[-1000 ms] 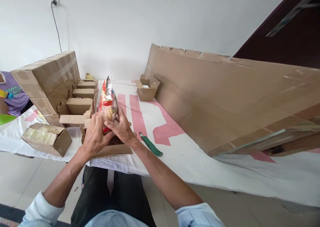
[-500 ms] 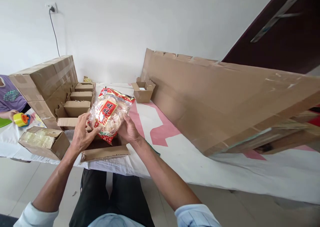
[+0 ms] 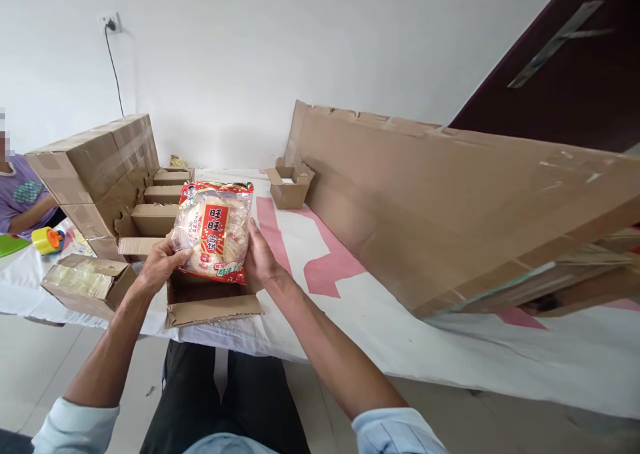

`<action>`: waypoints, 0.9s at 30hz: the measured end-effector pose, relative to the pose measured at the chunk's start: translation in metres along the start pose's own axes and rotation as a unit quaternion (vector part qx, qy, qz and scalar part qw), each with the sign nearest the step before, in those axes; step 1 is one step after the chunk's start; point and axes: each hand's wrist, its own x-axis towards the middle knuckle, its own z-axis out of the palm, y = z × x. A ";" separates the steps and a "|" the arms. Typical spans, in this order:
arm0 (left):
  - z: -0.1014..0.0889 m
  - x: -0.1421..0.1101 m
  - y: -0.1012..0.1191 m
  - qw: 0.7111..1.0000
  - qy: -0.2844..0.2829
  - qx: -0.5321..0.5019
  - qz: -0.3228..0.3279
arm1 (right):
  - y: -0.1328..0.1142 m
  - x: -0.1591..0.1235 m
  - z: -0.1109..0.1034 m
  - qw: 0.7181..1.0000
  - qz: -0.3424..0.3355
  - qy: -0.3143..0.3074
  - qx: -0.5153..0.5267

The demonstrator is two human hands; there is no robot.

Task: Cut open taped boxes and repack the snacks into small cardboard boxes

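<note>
Between my two hands is a clear and red bag of rice crackers (image 3: pixel 215 234), its printed front facing me and nearly upright. My left hand (image 3: pixel 164 262) grips its lower left edge, thumb on the front. My right hand (image 3: pixel 261 254) is closed on the lower right edge, with its fingers hidden behind the bag. Directly below the bag sits an open cardboard box (image 3: pixel 215 311) at the table's front edge; little of its inside shows.
A cardboard stand with several compartments (image 3: pixel 95 174) is on the left, with a taped carton (image 3: pixel 85 284) in front. A small open box (image 3: pixel 290 186) stands farther back. A large cardboard panel (image 3: pixel 425 207) leans across the right. A person (image 3: pixel 25 194) is at far left, near a yellow tape roll (image 3: pixel 46 240).
The bag of rice crackers has turned from a slant to nearly upright, its front now squarely toward me. Both hands still hold it. The person at far left has drawn a hand back from the tape roll.
</note>
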 end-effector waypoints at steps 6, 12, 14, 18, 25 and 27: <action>-0.001 0.014 -0.005 0.990 0.121 0.014 0.071 | 0.007 0.006 -0.004 0.993 -0.042 0.004 -0.107; -0.010 0.029 -0.004 0.991 0.106 0.006 0.081 | 0.009 0.024 -0.011 0.990 -0.063 0.023 -0.120; -0.014 0.036 -0.007 0.994 0.084 -0.007 0.069 | 0.009 0.034 -0.012 0.990 -0.070 0.024 -0.117; -0.022 0.050 -0.019 0.994 0.092 -0.030 0.049 | 0.012 0.050 -0.016 0.987 -0.083 0.018 -0.136; -0.033 0.065 -0.027 0.992 0.114 -0.041 0.021 | 0.019 0.056 -0.029 0.987 0.017 -0.014 -0.160; -0.036 0.065 -0.027 0.993 0.113 -0.035 0.004 | 0.024 0.057 -0.032 0.985 0.016 -0.006 -0.172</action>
